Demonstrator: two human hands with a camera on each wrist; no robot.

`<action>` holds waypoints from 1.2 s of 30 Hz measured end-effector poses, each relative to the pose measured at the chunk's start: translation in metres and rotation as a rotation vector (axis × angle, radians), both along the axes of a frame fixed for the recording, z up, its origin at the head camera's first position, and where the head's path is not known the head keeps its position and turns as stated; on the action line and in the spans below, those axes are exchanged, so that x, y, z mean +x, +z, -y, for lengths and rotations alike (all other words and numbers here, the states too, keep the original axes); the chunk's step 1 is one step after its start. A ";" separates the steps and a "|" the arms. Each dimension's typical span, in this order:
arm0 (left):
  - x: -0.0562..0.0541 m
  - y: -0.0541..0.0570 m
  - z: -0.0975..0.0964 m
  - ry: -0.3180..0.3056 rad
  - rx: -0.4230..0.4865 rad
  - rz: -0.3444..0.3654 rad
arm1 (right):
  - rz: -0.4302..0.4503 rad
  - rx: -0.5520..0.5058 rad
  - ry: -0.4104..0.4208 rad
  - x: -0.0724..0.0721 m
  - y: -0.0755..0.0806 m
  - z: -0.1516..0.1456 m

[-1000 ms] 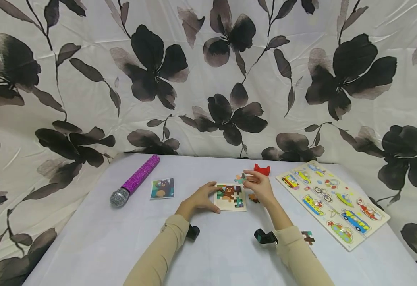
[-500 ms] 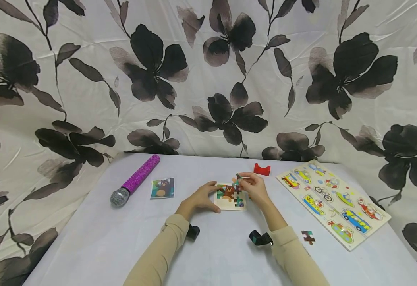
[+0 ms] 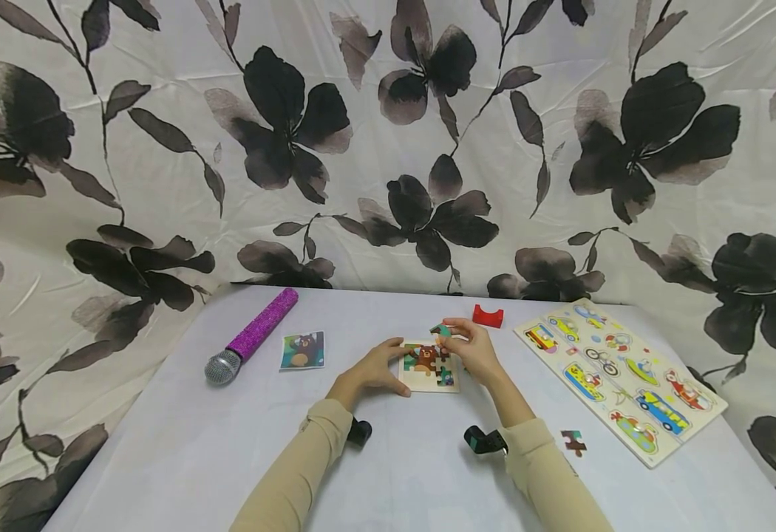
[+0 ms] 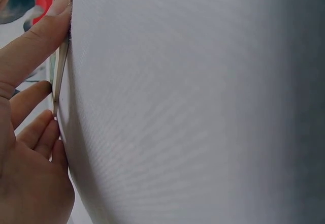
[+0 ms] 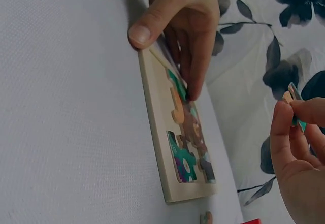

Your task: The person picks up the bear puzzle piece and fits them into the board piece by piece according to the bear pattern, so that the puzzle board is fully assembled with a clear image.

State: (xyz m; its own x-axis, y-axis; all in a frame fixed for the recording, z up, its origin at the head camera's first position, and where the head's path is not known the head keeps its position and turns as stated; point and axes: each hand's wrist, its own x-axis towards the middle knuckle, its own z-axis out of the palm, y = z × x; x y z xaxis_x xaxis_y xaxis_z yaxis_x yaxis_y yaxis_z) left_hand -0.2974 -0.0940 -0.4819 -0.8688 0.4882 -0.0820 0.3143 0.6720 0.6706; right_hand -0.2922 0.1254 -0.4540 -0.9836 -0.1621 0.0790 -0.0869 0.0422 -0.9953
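A small wooden bear jigsaw board (image 3: 420,386) lies mid-table, partly filled with pieces. My left hand (image 3: 373,367) holds it at the left side; in the right wrist view the thumb sits at one corner of its wooden frame and a finger reaches onto the picture. Above the board's far right corner, my right hand (image 3: 476,353) pinches a green jigsaw piece (image 3: 440,330) between thumb and fingers. The right wrist view shows that piece (image 5: 300,124) tilted and raised off the board. The palm and curled fingers partly hide the board's right side.
A loose jigsaw piece (image 3: 573,442) lies near the right forearm, another (image 5: 206,217) just beyond the board. A red arched block (image 3: 488,316) stands behind the right hand. Rightward is a vehicle puzzle board (image 3: 617,377); leftward, a bear picture card (image 3: 302,350) and a purple microphone (image 3: 261,324).
The right hand has moved left and slightly nearer with the jigsaw piece, from beside the board to over its far right corner, and tilted the piece. The left hand has stayed put.
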 end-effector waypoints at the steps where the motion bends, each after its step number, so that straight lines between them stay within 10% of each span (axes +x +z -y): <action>1: 0.000 0.000 0.000 0.001 0.000 0.004 | -0.008 0.007 0.000 0.000 0.000 0.000; 36: -0.001 -0.002 0.000 0.020 0.004 0.019 | -0.028 0.142 0.057 0.016 -0.014 0.023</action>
State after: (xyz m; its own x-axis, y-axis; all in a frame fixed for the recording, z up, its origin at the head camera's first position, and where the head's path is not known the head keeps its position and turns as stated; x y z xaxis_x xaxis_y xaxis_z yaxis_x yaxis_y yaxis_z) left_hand -0.2989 -0.0936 -0.4837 -0.8767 0.4710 -0.0972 0.2876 0.6754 0.6790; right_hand -0.2760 0.1021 -0.4677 -0.9703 -0.2289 0.0782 -0.1205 0.1769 -0.9768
